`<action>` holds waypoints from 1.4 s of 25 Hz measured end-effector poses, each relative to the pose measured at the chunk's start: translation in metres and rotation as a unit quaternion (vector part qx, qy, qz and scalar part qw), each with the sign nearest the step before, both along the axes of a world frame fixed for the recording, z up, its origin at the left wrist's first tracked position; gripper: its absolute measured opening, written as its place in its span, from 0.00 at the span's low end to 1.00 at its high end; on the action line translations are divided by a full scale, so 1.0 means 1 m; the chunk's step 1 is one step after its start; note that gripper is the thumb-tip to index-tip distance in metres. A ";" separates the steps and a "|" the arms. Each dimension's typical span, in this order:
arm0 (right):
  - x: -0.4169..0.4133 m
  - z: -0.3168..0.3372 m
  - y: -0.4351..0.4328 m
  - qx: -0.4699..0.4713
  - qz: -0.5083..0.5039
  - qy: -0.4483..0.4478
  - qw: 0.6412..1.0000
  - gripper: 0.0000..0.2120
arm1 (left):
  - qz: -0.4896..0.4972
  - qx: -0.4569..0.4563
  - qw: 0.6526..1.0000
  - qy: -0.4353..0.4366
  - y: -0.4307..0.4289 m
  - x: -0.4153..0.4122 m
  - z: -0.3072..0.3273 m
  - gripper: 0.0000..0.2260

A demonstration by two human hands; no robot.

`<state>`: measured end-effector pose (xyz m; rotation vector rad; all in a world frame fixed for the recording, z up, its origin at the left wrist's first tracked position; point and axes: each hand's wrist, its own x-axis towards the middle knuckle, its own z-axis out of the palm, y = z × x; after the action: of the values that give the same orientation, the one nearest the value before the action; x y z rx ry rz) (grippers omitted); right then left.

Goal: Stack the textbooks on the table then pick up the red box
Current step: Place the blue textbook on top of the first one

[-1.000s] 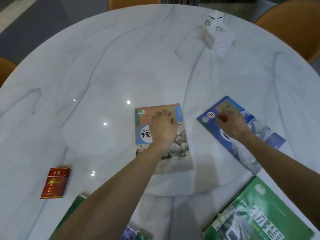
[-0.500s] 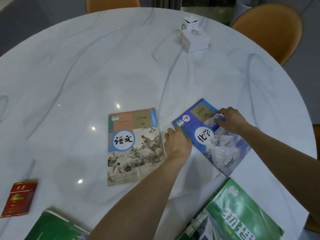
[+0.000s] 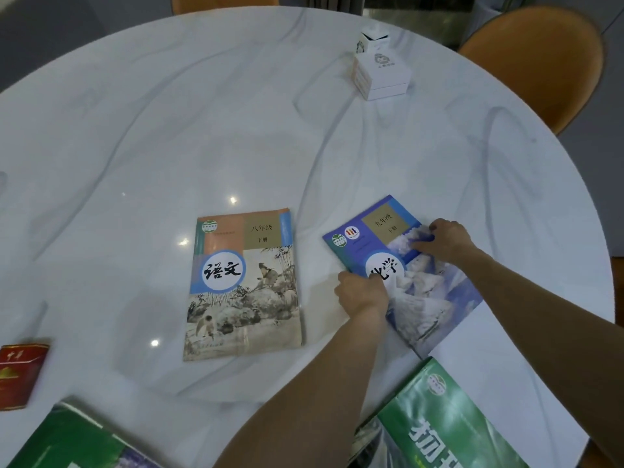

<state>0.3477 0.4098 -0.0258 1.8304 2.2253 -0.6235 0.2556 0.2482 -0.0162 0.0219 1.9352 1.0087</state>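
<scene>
White marble-patterned round table (image 3: 236, 130), grey veining, holds everything listed. Item one: blue textbook (image 3: 422, 288) with a snowy mountain cover, lying flat and turned at an angle, right of centre. My left hand (image 3: 363, 293) sits at its near-left edge, fingers curled narrow with the tips on or under that edge; I cannot tell whether they grip it or only press. My right hand (image 3: 445, 239) lies on the cover toward the far-right part, fingers bent and pressed down on the surface, holding nothing else. Item two: orange-and-blue textbook (image 3: 243, 285) with an ink-painting cover, flat, square to me, centre of the table, just left of my left hand and apart from the blue one. Item three: green textbook (image 3: 449, 423), near-right edge of view, partly cut off, its far corner close to the near corner of the blue textbook; touching or not, I cannot tell. Item four: second green textbook (image 3: 71, 440), near-left corner of view, mostly cut off. Item five: red box (image 3: 18, 374), small, gold markings, flat on the table at the far left of view, just beyond the second green textbook, well apart from both hands. Item six: white box (image 3: 381, 74), square, far side of the table, with a smaller white box (image 3: 371, 40) just behind it. Orange chairs (image 3: 540, 62) stand around the far rim.
</scene>
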 end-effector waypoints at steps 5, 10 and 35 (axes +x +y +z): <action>0.003 0.002 0.000 -0.046 -0.044 0.053 0.997 0.22 | -0.078 0.061 0.991 0.086 -0.011 0.009 0.000 0.20; 0.009 0.001 -0.012 -0.036 -0.053 0.088 0.994 0.17 | -0.106 0.120 0.980 0.115 -0.019 0.004 0.000 0.27; -0.164 0.019 -0.154 -0.061 -0.092 0.452 0.885 0.14 | -0.061 0.169 0.964 0.196 -0.140 -0.239 0.015 0.19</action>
<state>0.1833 0.2563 -0.0065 1.9178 2.3796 -1.9362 0.0164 0.1085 -0.0015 0.5678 2.0540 1.3132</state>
